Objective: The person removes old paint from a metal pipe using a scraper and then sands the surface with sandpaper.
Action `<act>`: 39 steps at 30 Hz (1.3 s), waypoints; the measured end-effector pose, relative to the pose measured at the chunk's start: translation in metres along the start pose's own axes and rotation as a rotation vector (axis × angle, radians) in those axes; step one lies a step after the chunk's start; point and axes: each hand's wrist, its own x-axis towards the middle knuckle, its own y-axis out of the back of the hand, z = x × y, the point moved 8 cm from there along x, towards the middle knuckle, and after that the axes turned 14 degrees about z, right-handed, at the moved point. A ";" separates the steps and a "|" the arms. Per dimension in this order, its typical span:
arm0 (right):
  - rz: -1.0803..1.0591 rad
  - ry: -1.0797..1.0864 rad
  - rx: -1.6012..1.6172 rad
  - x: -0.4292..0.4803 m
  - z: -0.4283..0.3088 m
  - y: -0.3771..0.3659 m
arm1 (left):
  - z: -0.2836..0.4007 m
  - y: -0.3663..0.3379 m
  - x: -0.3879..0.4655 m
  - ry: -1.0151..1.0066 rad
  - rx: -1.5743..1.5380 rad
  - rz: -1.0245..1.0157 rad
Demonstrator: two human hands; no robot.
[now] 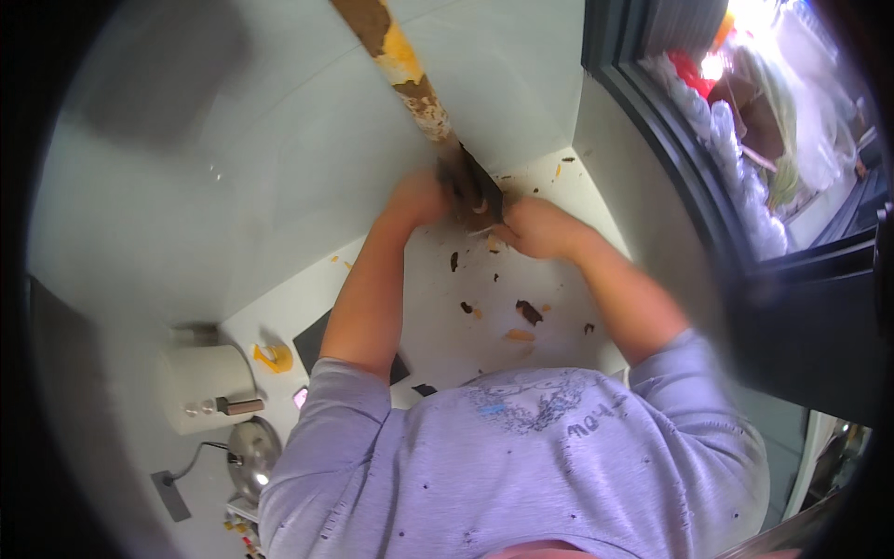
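A pipe [426,112] with peeling yellow paint and brown patches comes down into the corner of a white countertop [433,293]. A dark, flat-sided sheet [485,183] stands against its lower end. My left hand [418,198] is at the left side of the pipe's base, blurred, its fingers hidden against the dark material. On the other side, my right hand [539,225] has its fingers closed at the lower right edge of the dark sheet. Flakes of yellow paint [519,335] and dark brown chips [529,312] lie scattered below my hands.
A dark flat panel [314,335] lies partly under my left forearm. Farther left are a yellow tape dispenser [274,358], a cream-coloured appliance [209,388] and a shiny metal lid [253,454]. A dark-framed window [688,161] is at right, with plastic bags [803,119] beyond it.
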 end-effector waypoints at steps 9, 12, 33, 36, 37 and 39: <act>0.170 -0.285 -0.180 0.026 0.060 0.060 | -0.012 0.018 -0.012 0.096 0.077 -0.081; 0.207 -0.277 -0.236 0.042 0.061 0.059 | 0.000 0.033 -0.017 0.144 0.130 -0.052; 0.381 -0.219 -0.070 0.051 0.046 0.072 | 0.014 0.054 -0.039 0.219 -0.005 0.089; 0.359 -0.219 -0.075 0.050 0.047 0.074 | 0.017 0.054 -0.039 0.221 -0.001 0.092; 0.375 -0.212 -0.079 0.051 0.048 0.075 | 0.022 0.056 -0.039 0.225 0.004 0.093; 0.404 -0.193 -0.086 0.052 0.050 0.076 | 0.024 0.056 -0.039 0.232 0.014 0.097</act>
